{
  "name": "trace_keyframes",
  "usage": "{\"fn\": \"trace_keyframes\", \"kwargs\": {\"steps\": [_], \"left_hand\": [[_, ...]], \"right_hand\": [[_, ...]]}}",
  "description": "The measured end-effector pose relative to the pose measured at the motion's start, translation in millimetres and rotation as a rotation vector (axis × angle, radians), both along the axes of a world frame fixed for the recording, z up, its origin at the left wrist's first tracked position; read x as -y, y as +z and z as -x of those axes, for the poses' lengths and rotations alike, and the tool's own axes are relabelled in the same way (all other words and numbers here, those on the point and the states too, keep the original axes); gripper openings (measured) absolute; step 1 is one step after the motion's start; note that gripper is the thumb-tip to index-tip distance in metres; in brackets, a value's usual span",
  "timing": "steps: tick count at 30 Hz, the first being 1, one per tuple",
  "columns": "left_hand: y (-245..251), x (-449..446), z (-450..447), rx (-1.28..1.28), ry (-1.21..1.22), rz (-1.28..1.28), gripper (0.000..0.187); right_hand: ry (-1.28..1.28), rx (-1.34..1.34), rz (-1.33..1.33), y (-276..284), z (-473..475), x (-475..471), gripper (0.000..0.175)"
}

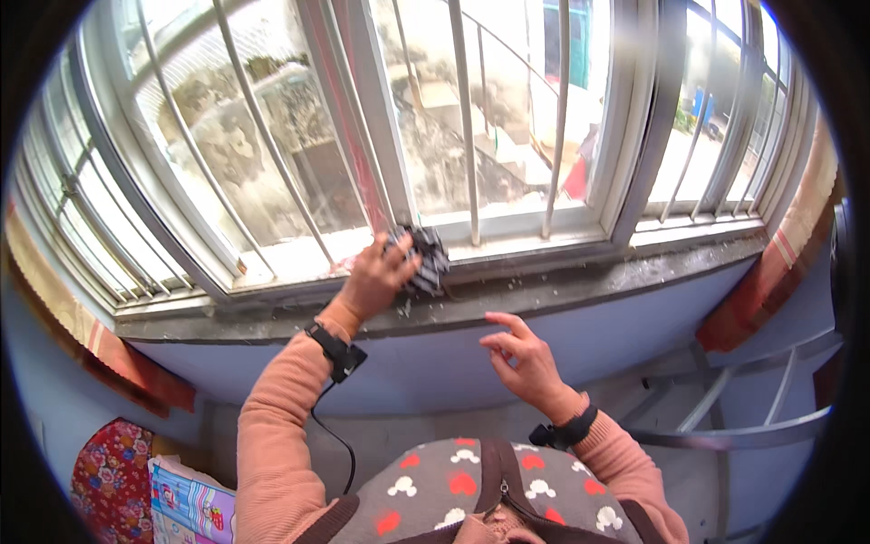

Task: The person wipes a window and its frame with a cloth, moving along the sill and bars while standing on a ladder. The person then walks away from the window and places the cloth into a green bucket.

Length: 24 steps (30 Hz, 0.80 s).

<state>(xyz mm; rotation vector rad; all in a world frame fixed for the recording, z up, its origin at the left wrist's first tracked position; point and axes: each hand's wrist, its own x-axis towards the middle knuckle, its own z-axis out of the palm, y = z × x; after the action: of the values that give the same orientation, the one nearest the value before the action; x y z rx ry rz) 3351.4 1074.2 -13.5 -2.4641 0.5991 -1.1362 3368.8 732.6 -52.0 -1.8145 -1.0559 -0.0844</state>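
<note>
My left hand (382,272) presses a crumpled, dark striped cloth (427,262) against the lower window frame, near the foot of the middle upright. Its fingers lie over the cloth's left part, and the thumb side is partly hidden. My right hand (520,353) hangs in the air in front of the wall below the sill, fingers apart and bent, holding nothing. The grey window sill (489,292) runs just under the cloth, with small pale flecks scattered on it. Both wrists wear black straps with small devices; a cable runs down from the left one.
Upright metal bars (464,122) stand across the window. Curtains hang at both sides, the left curtain (136,367) and the right curtain (754,292). A metal ladder-like frame (741,435) is at the right. A floral red item (112,469) and a printed package (190,500) lie at lower left.
</note>
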Motion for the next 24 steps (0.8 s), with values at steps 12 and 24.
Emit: {"fn": "trace_keyframes", "kwargs": {"steps": [12,24], "left_hand": [[357.9,-38.9,-63.0,0.786,0.028,0.076,0.059],[296.5,-46.1,-62.2,0.644,0.002,0.238,0.066]], "right_hand": [[-0.011,0.056,-0.016,7.9,-6.3,-5.0,0.018],[-0.041,-0.029,-0.036,-3.4,-13.0,-2.6,0.017]]}}
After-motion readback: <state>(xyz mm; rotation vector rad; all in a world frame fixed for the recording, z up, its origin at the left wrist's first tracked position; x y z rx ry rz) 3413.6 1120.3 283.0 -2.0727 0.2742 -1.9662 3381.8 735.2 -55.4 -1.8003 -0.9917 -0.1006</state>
